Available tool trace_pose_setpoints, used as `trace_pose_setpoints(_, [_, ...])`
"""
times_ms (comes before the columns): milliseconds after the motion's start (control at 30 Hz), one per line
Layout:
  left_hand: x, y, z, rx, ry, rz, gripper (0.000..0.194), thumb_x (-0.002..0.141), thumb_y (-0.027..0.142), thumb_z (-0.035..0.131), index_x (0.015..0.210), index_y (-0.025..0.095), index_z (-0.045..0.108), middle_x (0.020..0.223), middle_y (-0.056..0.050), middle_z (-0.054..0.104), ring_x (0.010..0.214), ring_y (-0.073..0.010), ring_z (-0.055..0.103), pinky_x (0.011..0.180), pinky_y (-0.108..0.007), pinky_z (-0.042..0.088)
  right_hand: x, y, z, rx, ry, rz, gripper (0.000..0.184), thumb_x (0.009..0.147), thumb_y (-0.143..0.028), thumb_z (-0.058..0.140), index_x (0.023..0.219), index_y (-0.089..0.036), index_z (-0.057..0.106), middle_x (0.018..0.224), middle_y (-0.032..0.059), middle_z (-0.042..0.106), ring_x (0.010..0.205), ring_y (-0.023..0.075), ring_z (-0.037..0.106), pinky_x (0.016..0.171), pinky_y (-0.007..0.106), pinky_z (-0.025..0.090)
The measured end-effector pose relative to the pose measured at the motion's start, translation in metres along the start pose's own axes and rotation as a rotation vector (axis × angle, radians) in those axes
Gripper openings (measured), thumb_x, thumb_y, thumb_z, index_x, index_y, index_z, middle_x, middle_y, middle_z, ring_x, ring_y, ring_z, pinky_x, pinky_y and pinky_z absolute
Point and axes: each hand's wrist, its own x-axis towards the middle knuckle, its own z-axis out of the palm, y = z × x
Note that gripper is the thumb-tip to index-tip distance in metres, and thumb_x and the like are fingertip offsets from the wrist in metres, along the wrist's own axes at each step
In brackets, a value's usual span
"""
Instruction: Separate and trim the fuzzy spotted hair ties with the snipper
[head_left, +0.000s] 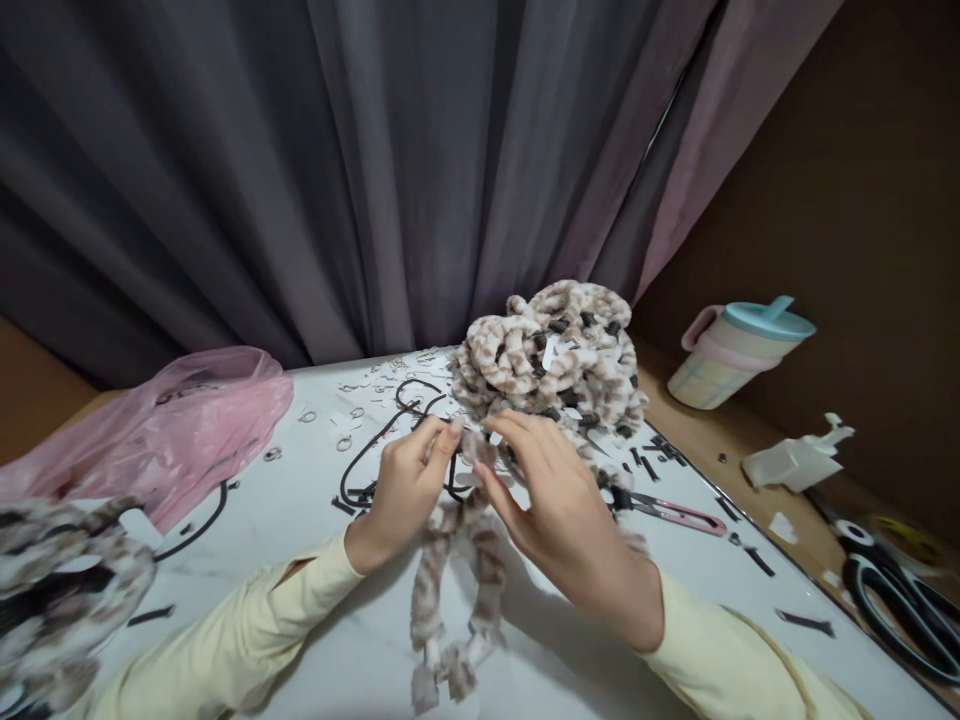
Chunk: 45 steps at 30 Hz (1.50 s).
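Note:
A fuzzy strap (pixel 424 590), white with brown patches, hangs in a loop below my hands and reaches down over the table. My left hand (pixel 401 490) pinches its upper end between thumb and forefinger. From the other side, my right hand (pixel 562 505) closes thumb and fingers around the same upper end, partly hiding it. A black cord (pixel 352 462) lies in a loose loop beside my left hand, with part of it passing behind the fingers. What exactly sits between the fingertips is blurred.
Behind my hands rises a pile of fuzzy straps (pixel 577 350); more lie at lower left (pixel 112 600). A pink plastic bag (pixel 217 400), metal rings (pixel 343 443), pink-handled snips (pixel 686 515), black scissors (pixel 892 600), a lidded cup (pixel 727 365) and a white bottle (pixel 791 462) surround the workspace.

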Motion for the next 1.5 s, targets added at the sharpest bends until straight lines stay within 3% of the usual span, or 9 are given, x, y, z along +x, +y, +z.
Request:
trace_pose_setpoints(100, [0.006,-0.006,0.000,-0.003,0.010,-0.099,0.035,0.090,0.039,0.043,0.062,0.018,0.043,0.053,0.007,0.032,0.047,-0.0077,0.030,0.047,-0.019,0.026,-0.001,-0.006,-0.001,0.375,-0.129,0.352,0.017,0.089,-0.024,0.048,0.099,-0.018,0.060,0.091,0.0073,0.065,0.076,0.0185,0.059,0.065,0.030,0.048])
trace_pose_setpoints(200, [0.009,-0.011,0.001,0.031,0.014,-0.115,0.036,0.090,0.040,0.042,0.062,0.018,0.042,0.052,0.007,0.032,0.046,-0.0075,0.030,0.045,-0.019,0.026,0.001,-0.006,0.004,0.689,-0.373,0.692,0.035,0.085,-0.029,0.054,0.118,-0.018,0.056,0.101,0.0086,0.064,0.065,0.0149,0.058,0.057,0.027,0.050])
trace_pose_setpoints(267, [0.008,-0.012,0.003,0.072,0.024,-0.090,0.037,0.091,0.038,0.042,0.060,0.018,0.040,0.050,0.008,0.030,0.044,-0.0069,0.029,0.043,-0.018,0.026,0.004,-0.004,0.010,0.924,-0.448,0.808,0.049,0.083,-0.028,0.057,0.129,-0.016,0.045,0.114,0.0118,0.058,0.066,0.0133,0.059,0.060,0.028,0.052])
trace_pose_setpoints(367, [0.006,-0.013,0.005,0.183,0.056,0.071,0.035,0.092,0.030,0.043,0.059,0.018,0.041,0.048,0.008,0.032,0.041,-0.0058,0.030,0.043,-0.017,0.027,0.005,-0.001,0.021,1.222,-0.470,0.849,0.041,0.080,-0.025,0.061,0.118,-0.016,0.051,0.105,0.0086,0.058,0.068,0.0122,0.058,0.058,0.025,0.051])
trace_pose_setpoints(467, [0.005,-0.017,0.005,0.310,0.083,0.300,0.034,0.092,0.024,0.043,0.059,0.016,0.045,0.050,0.007,0.039,0.042,-0.0063,0.036,0.047,-0.019,0.029,0.005,0.005,0.025,1.186,-0.502,0.845,0.017,0.080,-0.031,0.061,0.084,-0.015,0.057,0.070,-0.0014,0.052,0.051,0.0080,0.046,0.046,0.020,0.040])
trace_pose_setpoints(567, [0.008,-0.024,0.002,0.371,0.082,0.444,0.035,0.092,0.023,0.044,0.057,0.016,0.049,0.049,0.004,0.042,0.044,-0.0086,0.039,0.047,-0.023,0.026,0.006,0.013,0.024,0.949,-0.479,0.740,0.032,0.084,-0.037,0.056,0.061,-0.016,0.048,0.053,-0.0063,0.038,0.044,0.0063,0.030,0.043,0.020,0.026])
trace_pose_setpoints(867, [0.012,-0.034,0.000,0.391,0.058,0.641,0.037,0.087,0.012,0.050,0.051,0.017,0.042,0.046,0.005,0.036,0.043,-0.0094,0.034,0.046,-0.027,0.020,0.005,0.022,0.015,0.187,-0.500,0.238,0.029,0.078,-0.006,0.048,0.052,-0.017,0.042,0.050,-0.0037,0.040,0.048,0.0099,0.033,0.051,0.024,0.023])
trace_pose_setpoints(1133, [0.002,-0.016,0.004,0.143,-0.038,0.434,0.041,0.092,0.019,0.042,0.053,0.019,0.030,0.051,0.008,0.019,0.042,-0.0061,0.023,0.042,-0.021,0.022,0.012,0.047,0.011,0.081,-0.195,-0.034,0.020,0.087,-0.011,0.046,0.070,-0.015,0.056,0.064,0.0032,0.055,0.062,0.0148,0.047,0.057,0.023,0.031])
trace_pose_setpoints(1500, [-0.002,0.000,0.000,-0.160,-0.253,0.192,0.042,0.090,0.028,0.045,0.053,0.018,0.027,0.051,0.007,0.020,0.045,-0.0060,0.022,0.044,-0.021,0.020,0.016,0.045,0.015,0.253,-0.203,0.018,0.021,0.082,-0.002,0.049,0.068,-0.015,0.057,0.063,0.0009,0.057,0.060,0.0123,0.050,0.057,0.021,0.033])
